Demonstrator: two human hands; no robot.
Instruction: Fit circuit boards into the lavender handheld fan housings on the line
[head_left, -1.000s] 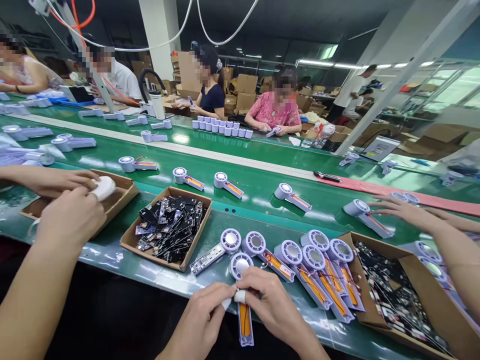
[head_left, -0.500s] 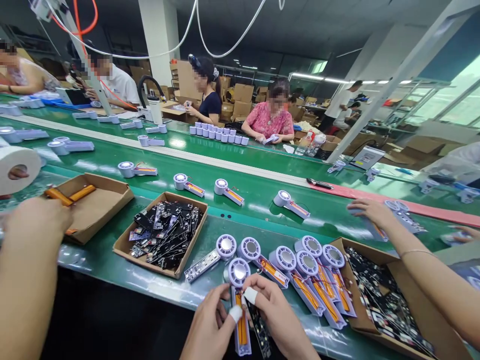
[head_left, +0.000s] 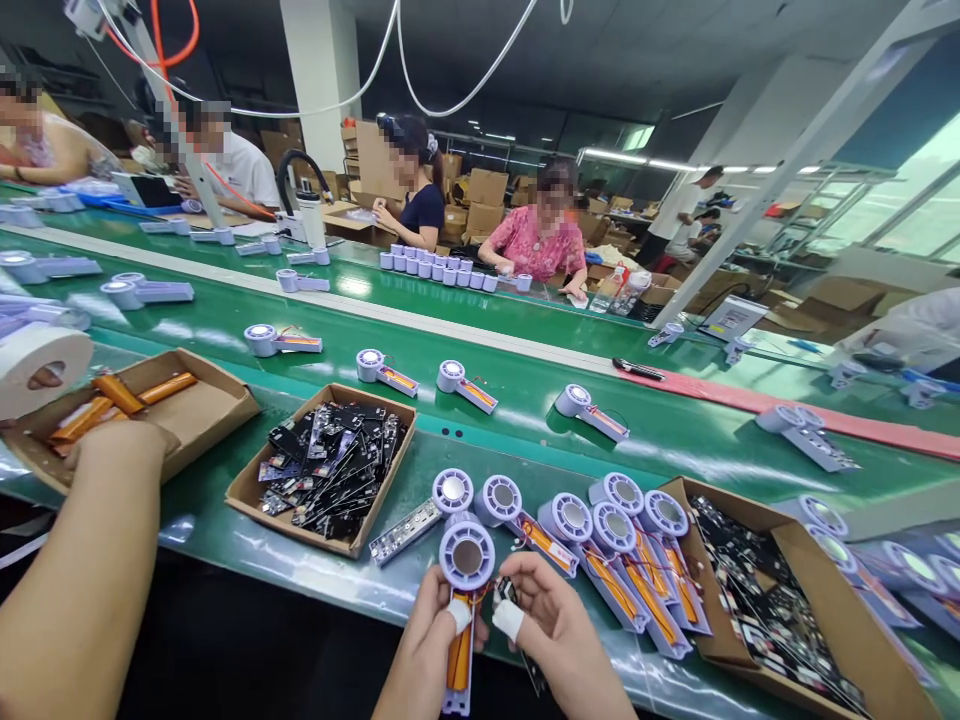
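Observation:
Close to the table's front edge, my left hand (head_left: 426, 645) is closed round the handle of a lavender handheld fan (head_left: 466, 556). Its round slotted head points up and away from me; orange battery cells (head_left: 459, 655) lie in the open handle, partly under my thumb. Just to the right, my right hand (head_left: 559, 635) pinches a narrow black circuit board (head_left: 535, 676), mostly covered by the fingers. Thin red wires (head_left: 480, 597) show between the fan and the board. White tape wraps both thumbs. Another fan with a pale board along its handle (head_left: 405, 532) lies just beyond.
Several similar fans (head_left: 613, 526) with exposed batteries cluster at right. Cardboard trays of circuit boards (head_left: 411, 425) stand left and right. A co-worker's hand (head_left: 124, 445) reaches into a battery box (head_left: 225, 375). A green conveyor (head_left: 517, 400) carries more fans; people sit beyond it.
The fan's head has tilted toward me, and my right hand has moved slightly right with the board. A co-worker's hand reached into the battery box; another withdrew at right. Conveyor fans shifted right.

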